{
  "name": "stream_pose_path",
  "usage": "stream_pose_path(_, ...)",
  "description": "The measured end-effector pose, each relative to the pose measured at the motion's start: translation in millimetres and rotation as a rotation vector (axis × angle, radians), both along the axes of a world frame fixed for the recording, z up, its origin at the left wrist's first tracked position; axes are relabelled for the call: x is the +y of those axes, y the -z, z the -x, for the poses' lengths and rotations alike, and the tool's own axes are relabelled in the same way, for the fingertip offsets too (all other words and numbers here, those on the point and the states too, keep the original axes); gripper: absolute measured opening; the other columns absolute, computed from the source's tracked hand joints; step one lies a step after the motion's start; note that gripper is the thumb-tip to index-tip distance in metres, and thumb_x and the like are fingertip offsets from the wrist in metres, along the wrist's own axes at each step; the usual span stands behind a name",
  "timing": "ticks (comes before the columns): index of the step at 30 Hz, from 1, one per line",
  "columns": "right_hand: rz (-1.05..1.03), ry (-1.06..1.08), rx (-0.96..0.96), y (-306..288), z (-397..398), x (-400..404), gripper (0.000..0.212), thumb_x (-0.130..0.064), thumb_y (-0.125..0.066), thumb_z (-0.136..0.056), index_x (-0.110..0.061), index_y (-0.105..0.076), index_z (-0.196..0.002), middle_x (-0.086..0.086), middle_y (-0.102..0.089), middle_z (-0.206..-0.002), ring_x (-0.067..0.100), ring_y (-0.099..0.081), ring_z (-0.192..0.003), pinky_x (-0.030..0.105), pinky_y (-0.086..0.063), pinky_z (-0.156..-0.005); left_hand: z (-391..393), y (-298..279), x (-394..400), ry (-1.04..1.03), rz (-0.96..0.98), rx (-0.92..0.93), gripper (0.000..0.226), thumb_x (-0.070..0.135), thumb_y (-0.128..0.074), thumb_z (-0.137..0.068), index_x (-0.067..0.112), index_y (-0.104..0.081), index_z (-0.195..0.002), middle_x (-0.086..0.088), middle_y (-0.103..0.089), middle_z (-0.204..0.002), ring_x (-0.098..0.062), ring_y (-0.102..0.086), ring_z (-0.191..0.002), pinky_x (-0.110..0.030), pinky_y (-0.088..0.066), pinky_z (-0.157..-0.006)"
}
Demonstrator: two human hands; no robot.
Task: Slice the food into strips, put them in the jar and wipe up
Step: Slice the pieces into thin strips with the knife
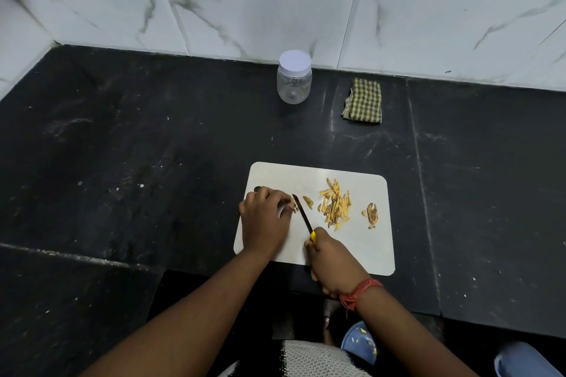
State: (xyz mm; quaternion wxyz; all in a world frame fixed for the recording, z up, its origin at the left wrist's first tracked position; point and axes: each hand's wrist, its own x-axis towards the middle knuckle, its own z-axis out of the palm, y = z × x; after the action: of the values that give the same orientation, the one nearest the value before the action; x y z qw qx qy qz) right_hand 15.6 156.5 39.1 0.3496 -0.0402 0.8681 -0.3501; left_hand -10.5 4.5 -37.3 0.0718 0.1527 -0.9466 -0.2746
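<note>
Both hands are working over the white cutting board (361,248): the left hand (265,222) is pinching a small piece of food (294,203) down near the board's left side with curled fingers, while the right hand (332,263) is gripping the yellow handle of a knife (302,213), its blade lying just beside that piece. Cut strips (335,205) are lying piled toward the board's right, with peel scraps (372,213) further right. Beyond the board, a lidded jar (294,78) is standing by the wall, a checked cloth (363,101) beside it.
</note>
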Motion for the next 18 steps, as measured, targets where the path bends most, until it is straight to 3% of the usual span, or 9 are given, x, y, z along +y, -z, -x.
stream_pose_path(5, -0.05, -0.036, 0.023, 3, 4, -5, 0.015, -0.022, -0.033, -0.102, -0.009, -0.041, -0.105, 0.007, -0.052, -0.07, 0.012, -0.044, -0.044, 0.021, -0.034, -0.034, 1, 2, 0, -0.001, 0.009, -0.005, 0.013, 0.034, -0.068, -0.09, 0.029, -0.07, -0.102, 0.008, -0.06, -0.106, -0.02, -0.05, -0.104, -0.038, -0.033, -0.093)
stream_pose_path(13, -0.121, -0.12, 0.049, 13, 6, -8, 0.005, -0.008, -0.039, -0.098, -0.006, -0.039, -0.103, -0.002, -0.045, -0.069, 0.009, -0.042, -0.052, 0.017, -0.03, -0.036, 1, 2, -1, 0.007, -0.008, 0.017, 0.009, 0.033, -0.069, -0.09, 0.03, -0.071, -0.097, 0.009, -0.059, -0.102, -0.019, -0.049, -0.102, -0.036, -0.031, -0.092)
stream_pose_path(18, -0.21, -0.216, 0.07, 14, 11, -13, 0.018, 0.004, -0.045, -0.092, -0.007, -0.033, -0.098, -0.003, -0.041, -0.063, 0.006, -0.037, -0.049, 0.017, -0.026, -0.035, 2, 4, -1, -0.005, 0.004, 0.032, 0.005, 0.029, -0.071, -0.087, 0.028, -0.071, -0.091, 0.008, -0.059, -0.097, -0.021, -0.051, -0.097, -0.036, -0.031, -0.087)
